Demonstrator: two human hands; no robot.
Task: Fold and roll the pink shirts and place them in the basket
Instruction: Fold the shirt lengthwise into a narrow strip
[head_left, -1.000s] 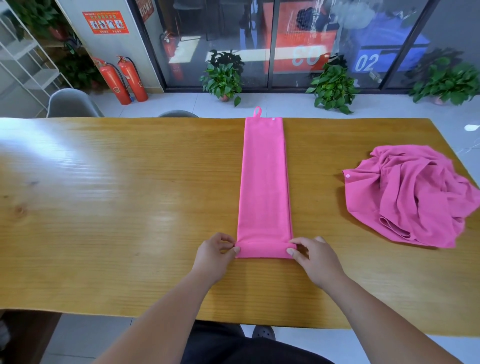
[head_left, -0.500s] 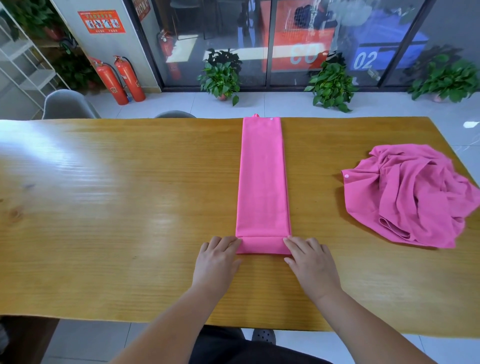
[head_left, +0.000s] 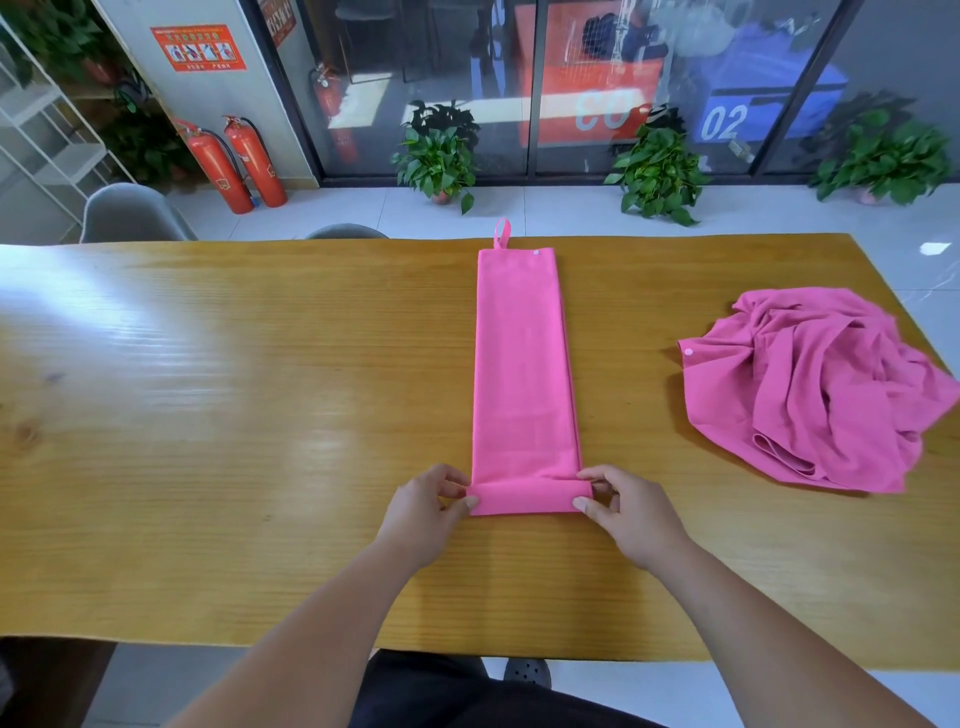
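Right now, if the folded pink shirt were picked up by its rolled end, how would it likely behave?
Probably floppy: the folded pink shirt lies thin and flat on the table, so it would likely drape if lifted. Its rolled end, pinched by the left hand and right hand, is barely started and may unroll.

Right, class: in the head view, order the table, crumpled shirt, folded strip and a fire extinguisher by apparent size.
1. table
2. crumpled shirt
3. folded strip, longer but narrower
4. fire extinguisher, farther off

Folded shirt (head_left: 524, 374) plain bright pink; crumpled shirt (head_left: 815, 389) likewise, perhaps slightly deeper; table (head_left: 234, 415) honey-yellow woodgrain.
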